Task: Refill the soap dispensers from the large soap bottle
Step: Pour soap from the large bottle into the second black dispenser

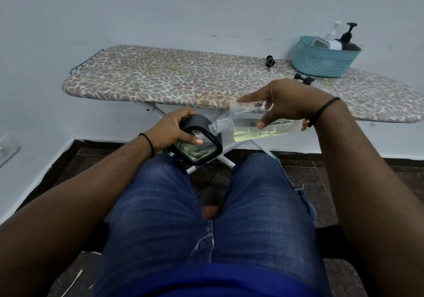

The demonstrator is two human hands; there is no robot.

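My right hand (288, 100) grips a large clear soap bottle (257, 128) lying almost level, with yellowish liquid pooled along its lower side. Its open threaded neck (216, 128) points left, right at the top edge of a black square soap dispenser (198, 146). My left hand (173, 133) holds that dispenser tilted over my lap, thumb across its clear patterned face. Two black pump heads lie on the ironing board, one (270, 60) near the back edge and one (303, 78) just behind my right hand.
A leopard-print ironing board (174, 76) stands in front of me against a pale wall. At its right end a teal basket (324, 58) holds a white pump bottle (332, 37) and a dark pump bottle (348, 40). My jeans-clad legs fill the foreground.
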